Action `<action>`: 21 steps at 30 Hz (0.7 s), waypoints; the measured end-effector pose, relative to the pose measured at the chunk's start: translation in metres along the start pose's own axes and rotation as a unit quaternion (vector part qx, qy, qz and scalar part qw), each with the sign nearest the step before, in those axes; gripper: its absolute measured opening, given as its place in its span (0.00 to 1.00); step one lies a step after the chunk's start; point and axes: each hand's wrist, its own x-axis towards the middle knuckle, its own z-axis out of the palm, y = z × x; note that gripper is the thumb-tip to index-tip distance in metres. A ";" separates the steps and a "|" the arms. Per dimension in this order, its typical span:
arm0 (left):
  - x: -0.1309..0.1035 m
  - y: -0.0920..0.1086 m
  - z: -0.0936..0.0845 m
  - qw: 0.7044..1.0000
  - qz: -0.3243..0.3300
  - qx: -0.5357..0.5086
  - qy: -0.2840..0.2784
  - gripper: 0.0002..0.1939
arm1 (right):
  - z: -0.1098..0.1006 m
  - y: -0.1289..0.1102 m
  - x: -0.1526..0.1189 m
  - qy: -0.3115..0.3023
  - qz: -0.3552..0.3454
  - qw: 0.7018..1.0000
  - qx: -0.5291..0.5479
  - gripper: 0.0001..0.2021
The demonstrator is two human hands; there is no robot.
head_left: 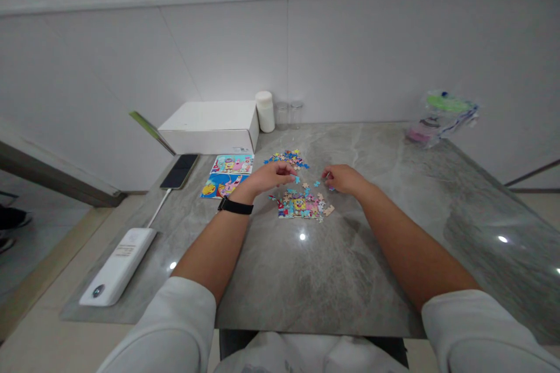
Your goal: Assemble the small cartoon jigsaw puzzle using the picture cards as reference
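Observation:
Near the middle of the grey table, a partly joined jigsaw puzzle [301,206] lies flat, with a few loose pieces along its upper edge. My left hand [275,175] is above its upper left, fingers pinched on a light blue puzzle piece [297,179]. To the right, my right hand [340,179] has its fingers drawn together low over the table, beside a small blue piece [317,184]; what it holds, if anything, is too small to tell. Behind my hands is a pile of mixed loose pieces [286,158]. Two printed picture cards [233,164] lie left of my left hand.
A white box [210,122], a white bottle [265,112] and two clear glasses [296,115] stand along the wall. At the left are a phone [179,171] and a cabled white power bank [118,268]. A plastic bag [441,119] sits at the back right.

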 end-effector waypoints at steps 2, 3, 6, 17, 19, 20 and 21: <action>0.001 0.000 0.003 1.000 0.006 -0.006 0.012 0.16 | -0.005 -0.004 -0.004 0.036 0.012 0.999 0.001 0.13; 0.002 0.000 0.004 1.000 0.012 -0.006 0.018 0.16 | -0.007 -0.008 -0.006 0.057 0.005 0.998 0.020 0.12; 0.004 0.001 0.010 0.999 0.024 -0.013 0.040 0.16 | -0.011 -0.028 -0.011 0.064 -0.081 0.980 0.170 0.11; -0.001 0.014 0.022 0.990 -0.045 -0.116 0.067 0.20 | -0.005 -0.058 -0.014 0.057 -0.131 0.891 0.431 0.21; -0.002 0.010 0.020 0.980 -0.094 -0.172 0.026 0.23 | -0.007 -0.057 -0.017 0.071 -0.148 0.904 0.394 0.20; -0.002 0.007 0.018 0.975 -0.111 -0.190 0.009 0.25 | -0.009 -0.056 -0.017 0.075 -0.158 0.911 0.375 0.19; -0.001 0.004 0.017 0.974 -0.119 -0.194 0.001 0.25 | -0.010 -0.054 -0.018 0.078 -0.161 0.918 0.355 0.18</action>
